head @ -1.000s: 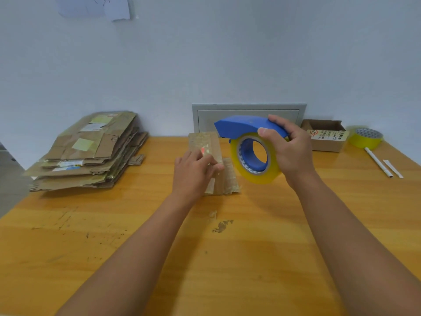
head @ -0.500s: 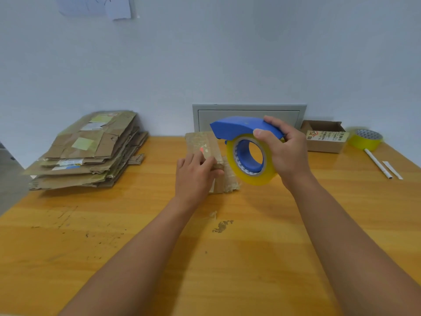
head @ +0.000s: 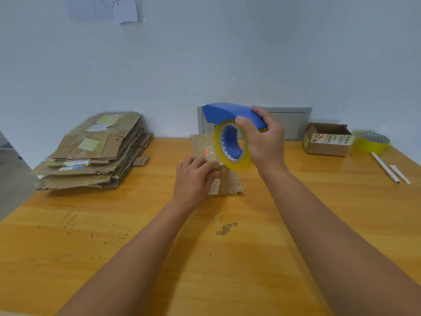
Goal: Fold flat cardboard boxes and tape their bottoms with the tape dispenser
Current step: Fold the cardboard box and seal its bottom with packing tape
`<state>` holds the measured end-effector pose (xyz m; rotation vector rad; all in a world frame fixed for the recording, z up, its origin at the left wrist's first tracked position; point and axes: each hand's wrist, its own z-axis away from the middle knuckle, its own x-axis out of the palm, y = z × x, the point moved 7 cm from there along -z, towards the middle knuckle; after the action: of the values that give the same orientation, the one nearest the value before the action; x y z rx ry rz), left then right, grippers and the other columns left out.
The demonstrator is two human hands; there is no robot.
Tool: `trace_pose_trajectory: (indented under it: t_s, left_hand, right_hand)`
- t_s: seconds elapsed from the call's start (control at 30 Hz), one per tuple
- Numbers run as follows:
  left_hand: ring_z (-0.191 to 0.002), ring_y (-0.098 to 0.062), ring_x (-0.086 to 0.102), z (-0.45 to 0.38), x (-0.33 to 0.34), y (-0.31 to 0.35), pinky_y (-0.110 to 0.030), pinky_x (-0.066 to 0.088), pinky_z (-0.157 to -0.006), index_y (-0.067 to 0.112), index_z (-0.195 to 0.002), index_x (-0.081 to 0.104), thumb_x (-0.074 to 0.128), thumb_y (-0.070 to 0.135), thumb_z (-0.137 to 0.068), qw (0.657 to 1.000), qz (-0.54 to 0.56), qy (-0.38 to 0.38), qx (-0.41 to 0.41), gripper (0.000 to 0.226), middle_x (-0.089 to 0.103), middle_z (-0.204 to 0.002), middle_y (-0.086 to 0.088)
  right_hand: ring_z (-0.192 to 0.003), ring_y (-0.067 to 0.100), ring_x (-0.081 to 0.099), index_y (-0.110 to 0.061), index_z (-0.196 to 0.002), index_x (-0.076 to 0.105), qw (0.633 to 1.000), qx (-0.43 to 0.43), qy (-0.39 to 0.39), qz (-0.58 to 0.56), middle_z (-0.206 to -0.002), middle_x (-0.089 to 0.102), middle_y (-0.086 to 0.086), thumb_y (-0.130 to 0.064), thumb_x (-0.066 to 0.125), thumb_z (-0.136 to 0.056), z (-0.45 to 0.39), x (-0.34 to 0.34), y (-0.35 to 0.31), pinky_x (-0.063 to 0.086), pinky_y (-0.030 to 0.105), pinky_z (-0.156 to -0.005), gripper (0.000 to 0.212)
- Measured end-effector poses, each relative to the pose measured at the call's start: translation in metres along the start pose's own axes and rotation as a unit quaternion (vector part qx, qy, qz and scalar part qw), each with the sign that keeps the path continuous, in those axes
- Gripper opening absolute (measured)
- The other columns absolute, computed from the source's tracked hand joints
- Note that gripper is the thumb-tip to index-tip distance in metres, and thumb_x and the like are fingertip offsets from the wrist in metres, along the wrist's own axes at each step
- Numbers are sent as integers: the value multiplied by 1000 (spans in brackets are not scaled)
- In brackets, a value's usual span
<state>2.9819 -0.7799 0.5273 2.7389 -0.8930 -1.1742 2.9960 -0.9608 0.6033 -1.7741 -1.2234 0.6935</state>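
Head view: right hand [head: 264, 142] fingers [head: 245, 123] curled over the blue tape dispenser [head: 232, 114], gripping its top shell, thumb on the near side; the yellow tape roll [head: 237, 164] hangs below the shell, raised off the table. Left hand [head: 193, 179] fingers [head: 205, 164] lie close together, slightly bent, pressing on a small folded cardboard box [head: 202, 144] at table centre; whether they pinch a tape end I cannot tell. Roll's lower left edge sits just beside the left fingertips, over the box. Box shows a shiny taped surface with a red mark. Orange wooden table [head: 136, 258] carries it all, scuffed near the front. Stack of flat cardboard boxes [head: 95, 153] at far left, well apart from the hands. Small open carton [head: 325, 142] with a label at far right, a spare yellow tape roll [head: 372, 143] just beside it, a white pen [head: 385, 167] nearer. Grey panel [head: 293, 119] on the wall behind the dispenser.
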Motion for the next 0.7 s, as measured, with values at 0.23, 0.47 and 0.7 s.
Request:
trace_pose_trajectory:
  t_s: [0.23, 0.47, 0.7]
  left_hand:
    - [-107, -17, 51, 8, -2, -17, -21, 37, -87, 13, -110, 65, 68, 34, -92, 996, 69, -26, -48, 28, 62, -116, 1]
    - [-112, -18, 54, 15, -4, -29, -31, 49, -89, 11, -111, 70, 65, 25, -94, 988, 117, 25, -100, 22, 58, -121, -7]
    - [-89, -23, 52, 18, -2, -4, -28, 44, -67, 14, -101, 70, 70, 39, -89, 993, 50, 69, -87, 27, 57, -97, -3]
  right_hand:
    - [-91, -14, 54, -25, -130, 61, 997, -38, -7, 68, -107, 58, -18, -48, 70, -84, 5, 35, 3, 44, 6, -71, 52]
    - [-89, -9, 55, -22, -133, 60, 994, -51, -14, 95, -107, 59, -15, -49, 68, -85, 6, 35, 1, 44, 5, -68, 56]
    - [-103, 8, 61, -23, -132, 61, 997, -24, 0, 67, -118, 63, -10, -47, 70, -84, 1, 24, 2, 54, 22, -84, 55]
